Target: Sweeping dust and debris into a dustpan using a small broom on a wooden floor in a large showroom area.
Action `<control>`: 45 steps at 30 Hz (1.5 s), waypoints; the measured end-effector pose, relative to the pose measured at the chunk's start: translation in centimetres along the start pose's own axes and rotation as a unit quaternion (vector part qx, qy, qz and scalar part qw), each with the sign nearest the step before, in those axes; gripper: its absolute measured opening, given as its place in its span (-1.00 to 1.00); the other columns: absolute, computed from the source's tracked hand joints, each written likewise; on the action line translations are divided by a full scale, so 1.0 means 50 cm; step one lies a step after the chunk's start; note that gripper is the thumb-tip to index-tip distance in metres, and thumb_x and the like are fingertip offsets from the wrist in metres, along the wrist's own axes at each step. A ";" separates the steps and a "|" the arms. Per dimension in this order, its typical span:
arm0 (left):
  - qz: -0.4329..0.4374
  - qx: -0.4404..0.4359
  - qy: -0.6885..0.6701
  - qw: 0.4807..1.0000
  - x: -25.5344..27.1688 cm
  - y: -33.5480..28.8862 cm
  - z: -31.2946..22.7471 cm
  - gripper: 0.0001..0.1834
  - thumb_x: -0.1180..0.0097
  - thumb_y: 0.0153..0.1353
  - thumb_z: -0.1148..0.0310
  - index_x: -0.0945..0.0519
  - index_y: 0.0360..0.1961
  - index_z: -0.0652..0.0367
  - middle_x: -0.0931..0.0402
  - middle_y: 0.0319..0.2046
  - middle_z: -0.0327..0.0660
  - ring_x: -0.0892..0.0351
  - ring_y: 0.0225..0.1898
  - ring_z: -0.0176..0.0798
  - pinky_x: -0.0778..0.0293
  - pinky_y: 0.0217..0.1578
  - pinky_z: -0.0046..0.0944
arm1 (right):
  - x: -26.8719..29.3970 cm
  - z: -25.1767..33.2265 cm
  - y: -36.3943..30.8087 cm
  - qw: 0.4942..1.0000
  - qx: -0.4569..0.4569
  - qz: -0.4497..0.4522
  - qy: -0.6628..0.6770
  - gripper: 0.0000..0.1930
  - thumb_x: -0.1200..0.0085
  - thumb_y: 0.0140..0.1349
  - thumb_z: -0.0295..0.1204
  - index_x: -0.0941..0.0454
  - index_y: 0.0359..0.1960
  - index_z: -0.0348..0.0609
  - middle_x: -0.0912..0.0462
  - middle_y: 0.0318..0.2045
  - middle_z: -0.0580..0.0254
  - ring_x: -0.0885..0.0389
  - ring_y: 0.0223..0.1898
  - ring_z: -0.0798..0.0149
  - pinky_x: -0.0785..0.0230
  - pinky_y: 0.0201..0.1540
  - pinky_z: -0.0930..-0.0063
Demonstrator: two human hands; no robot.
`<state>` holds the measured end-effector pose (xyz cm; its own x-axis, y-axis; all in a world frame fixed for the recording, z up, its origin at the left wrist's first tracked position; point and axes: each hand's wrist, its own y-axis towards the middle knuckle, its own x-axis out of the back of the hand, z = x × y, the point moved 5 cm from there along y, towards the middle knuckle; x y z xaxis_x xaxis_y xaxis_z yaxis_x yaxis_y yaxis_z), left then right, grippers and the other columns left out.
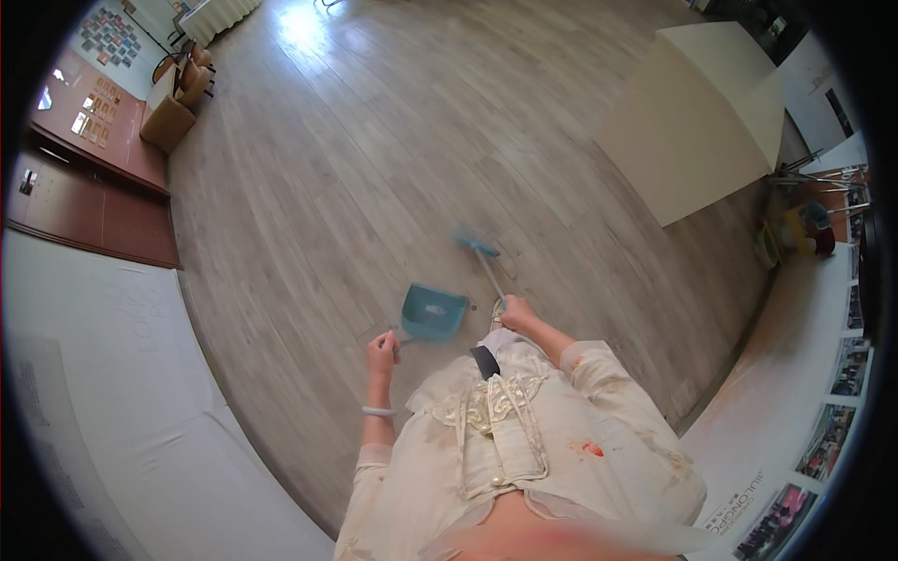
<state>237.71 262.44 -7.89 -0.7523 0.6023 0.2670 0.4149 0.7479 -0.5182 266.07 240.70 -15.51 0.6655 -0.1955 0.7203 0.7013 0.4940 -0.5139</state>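
Note:
My left hand (383,347) is closed round the handle of a teal dustpan (432,314), whose wide pan is low over or on the wooden floor, a pale patch inside it. In my right hand (516,313) is the thin grey handle of a broom (490,273). Its teal head, smeared by motion, is beyond and to the right of the dustpan, apart from it. A small dark spot shows on the floor just right of the pan. Part of a shoe peeks out by my right hand.
Wood-plank floor (355,168) spreads ahead. A large beige board structure (683,122) stands at the far right, with metal stands and a yellowish container (793,232) near it. Chairs and a brown box-like piece (168,126) line the far left. White panels flank both sides.

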 end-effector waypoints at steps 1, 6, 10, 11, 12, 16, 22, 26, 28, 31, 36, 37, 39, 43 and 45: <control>-0.015 -0.007 -0.020 1.000 -0.018 0.011 -0.012 -0.61 0.06 0.22 0.20 -0.46 -0.69 0.17 -0.35 -0.76 -0.32 -0.34 -0.80 -0.45 -0.33 -0.79 -0.44 | 0.020 0.032 -0.016 0.995 -0.019 0.098 0.010 -0.67 -0.10 -0.18 -0.54 -0.46 -0.29 -0.37 -0.55 -0.56 0.00 -0.56 -0.57 0.20 -0.38 -0.62 0.37; -0.062 -0.018 -0.058 0.996 -0.074 0.069 -0.098 -0.62 0.05 0.21 0.21 -0.47 -0.69 0.17 -0.35 -0.76 -0.32 -0.32 -0.82 -0.44 -0.33 -0.82 -0.46 | 0.085 0.001 0.042 0.963 -0.010 0.261 0.062 -0.59 -0.10 -0.19 -0.58 -0.43 -0.18 -0.36 -0.55 -0.56 0.03 -0.53 -0.63 0.26 -0.28 -0.73 0.45; -0.095 -0.010 -0.030 0.995 -0.103 0.087 -0.158 -0.66 0.03 0.19 0.25 -0.48 -0.64 0.22 -0.36 -0.74 -0.32 -0.33 -0.78 -0.44 -0.34 -0.82 -0.44 | 0.160 -0.118 0.102 0.868 -0.158 0.282 0.378 -0.51 -0.10 -0.22 -0.58 -0.42 -0.10 -0.26 -0.51 -0.60 0.13 -0.49 -0.71 0.32 -0.18 -0.77 0.50; -0.104 -0.009 -0.035 0.994 -0.106 0.087 -0.169 -0.66 0.04 0.20 0.25 -0.48 -0.64 0.22 -0.36 -0.73 -0.32 -0.33 -0.79 -0.43 -0.34 -0.82 -0.44 | 0.194 -0.119 0.104 0.854 -0.153 0.269 0.419 -0.51 -0.09 -0.22 -0.58 -0.42 -0.10 -0.23 -0.49 -0.61 0.16 -0.48 -0.72 0.33 -0.17 -0.77 0.50; -0.105 -0.008 -0.032 0.994 -0.109 0.095 -0.174 -0.66 0.04 0.20 0.25 -0.48 -0.64 0.22 -0.36 -0.73 -0.32 -0.33 -0.79 -0.43 -0.34 -0.82 -0.44 | 0.227 -0.115 0.104 0.852 -0.153 0.271 0.420 -0.51 -0.09 -0.22 -0.58 -0.42 -0.10 -0.23 -0.49 -0.61 0.16 -0.48 -0.72 0.33 -0.17 -0.77 0.50; -0.100 -0.026 -0.041 0.994 -0.150 0.139 -0.222 -0.64 0.05 0.21 0.25 -0.46 -0.67 0.21 -0.36 -0.73 -0.31 -0.31 -0.80 -0.43 -0.32 -0.82 -0.45 | 0.308 -0.134 0.157 0.961 -0.037 0.203 0.186 -0.59 -0.03 -0.19 -0.57 -0.43 -0.17 -0.22 -0.50 -0.57 0.14 -0.48 -0.71 0.31 -0.20 -0.76 0.44; -0.091 -0.060 -0.030 0.994 -0.194 0.219 -0.323 -0.64 0.06 0.22 0.26 -0.44 -0.67 0.22 -0.37 -0.72 -0.31 -0.31 -0.80 -0.44 -0.27 -0.81 -0.47 | 0.384 -0.154 0.286 0.970 -0.071 0.082 0.219 -0.73 -0.01 -0.15 -0.56 -0.41 -0.31 -0.25 -0.46 -0.62 0.13 -0.43 -0.73 0.32 -0.18 -0.75 0.39; -0.081 -0.076 -0.038 0.993 -0.238 0.309 -0.387 -0.64 0.05 0.22 0.27 -0.44 -0.68 0.23 -0.36 -0.73 -0.31 -0.29 -0.81 -0.45 -0.25 -0.81 -0.48 | 0.480 -0.145 0.358 0.928 -0.175 0.044 0.325 -0.79 -0.02 -0.12 -0.56 -0.40 -0.36 -0.27 -0.42 -0.69 0.18 -0.37 -0.75 0.35 -0.17 -0.75 0.42; -0.063 -0.081 -0.033 0.994 -0.254 0.364 -0.413 -0.63 0.05 0.21 0.27 -0.44 -0.69 0.23 -0.34 -0.75 -0.32 -0.29 -0.81 -0.45 -0.24 -0.81 -0.48 | 0.512 -0.133 0.396 0.929 -0.171 0.033 0.326 -0.77 -0.02 -0.12 -0.56 -0.41 -0.33 -0.27 -0.41 -0.69 0.19 -0.37 -0.75 0.35 -0.17 -0.75 0.43; -0.043 -0.074 -0.001 0.996 -0.274 0.453 -0.433 -0.62 0.04 0.21 0.25 -0.45 -0.70 0.23 -0.31 -0.79 -0.32 -0.29 -0.82 -0.45 -0.24 -0.81 -0.48 | 0.522 -0.100 0.468 0.938 -0.156 0.023 0.310 -0.71 -0.01 -0.10 -0.55 -0.42 -0.26 -0.26 -0.44 -0.66 0.19 -0.39 -0.74 0.33 -0.21 -0.74 0.41; -0.015 -0.055 0.041 0.998 -0.338 0.581 -0.505 -0.62 0.01 0.19 0.22 -0.46 -0.70 0.21 -0.29 -0.81 -0.32 -0.31 -0.81 -0.44 -0.26 -0.77 -0.45 | 0.441 -0.048 0.597 0.959 -0.120 -0.034 0.255 -0.55 0.03 -0.07 -0.59 -0.41 -0.03 -0.16 -0.42 -0.67 0.22 -0.35 -0.78 0.35 -0.17 -0.78 0.41; 0.000 -0.054 0.055 0.997 -0.347 0.604 -0.518 -0.63 0.00 0.18 0.21 -0.47 -0.70 0.21 -0.31 -0.80 -0.33 -0.32 -0.81 -0.44 -0.27 -0.76 -0.44 | 0.414 -0.026 0.612 0.971 -0.097 -0.027 0.219 -0.52 0.04 -0.08 -0.59 -0.42 -0.01 -0.15 -0.44 -0.66 0.21 -0.35 -0.77 0.34 -0.20 -0.77 0.39; 0.013 -0.046 0.066 0.997 -0.359 0.647 -0.538 -0.63 -0.01 0.17 0.20 -0.48 -0.69 0.20 -0.32 -0.80 -0.33 -0.32 -0.82 -0.43 -0.28 -0.75 -0.43 | 0.376 0.036 0.617 0.980 -0.114 0.053 0.153 -0.49 0.06 -0.10 -0.61 -0.43 0.01 -0.14 -0.45 -0.66 0.20 -0.35 -0.77 0.35 -0.19 -0.75 0.43; -0.004 -0.047 0.060 0.997 -0.337 0.725 -0.549 -0.65 -0.01 0.15 0.20 -0.49 -0.68 0.19 -0.34 -0.79 -0.34 -0.33 -0.80 -0.45 -0.27 -0.76 -0.44 | 0.385 0.135 0.606 0.951 -0.160 0.208 0.164 -0.49 0.06 -0.12 -0.63 -0.43 0.00 -0.17 -0.46 -0.67 0.20 -0.35 -0.76 0.37 -0.16 -0.76 0.50; -0.013 -0.040 0.041 0.998 -0.325 0.755 -0.560 -0.66 -0.02 0.14 0.18 -0.51 -0.66 0.18 -0.37 -0.78 -0.32 -0.36 -0.79 -0.43 -0.29 -0.73 -0.40 | 0.390 0.128 0.626 0.931 -0.155 0.228 0.239 -0.48 0.06 -0.14 -0.65 -0.44 -0.01 -0.19 -0.45 -0.69 0.21 -0.34 -0.77 0.40 -0.09 -0.78 0.55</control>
<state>279.92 288.73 -9.03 -0.7209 0.6001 0.3467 0.4370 0.7818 -0.4447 299.35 257.77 -14.55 0.8975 -0.4171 0.1433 0.3097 0.3647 -0.8781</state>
